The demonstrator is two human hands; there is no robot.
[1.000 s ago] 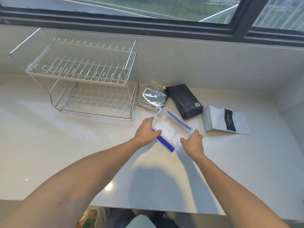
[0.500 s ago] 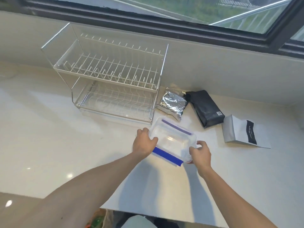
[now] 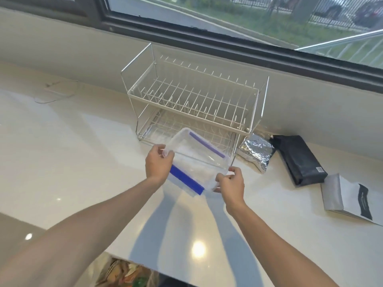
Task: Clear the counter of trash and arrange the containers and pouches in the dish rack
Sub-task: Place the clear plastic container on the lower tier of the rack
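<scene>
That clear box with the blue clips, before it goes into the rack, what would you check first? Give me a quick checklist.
1. Hold on the clear box: ok. The left hand and right hand each have a grip on one end, and it is lifted off the counter.
2. Lower tier of the dish rack free: ok, nothing shows in it.
3. Upper tier free: ok, only bare wires.
4. Lid clipped shut: cannot tell.
5. Box empty: cannot tell for sure, though it looks clear inside.
6. Pouches out of the path: ok. The foil pouch, black pouch and white pouch lie to the right of the rack.
</scene>
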